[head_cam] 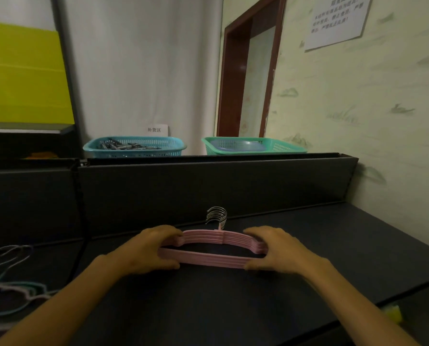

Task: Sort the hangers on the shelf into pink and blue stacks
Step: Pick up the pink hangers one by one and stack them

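Both grips clamp the pink hanger stack (212, 250), left hand (148, 250) and right hand (278, 250) at its ends, mid-shelf (333, 245) near the back edge. Loose blue and pink hangers (8, 290) crowd the left edge; bare shelf lies rightward.

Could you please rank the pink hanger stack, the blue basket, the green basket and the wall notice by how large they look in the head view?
1. Pink hanger stack, though nearness to the camera inflates it.
2. Blue basket and green basket: look alike, not ranked.
3. Wall notice, partly cut off.
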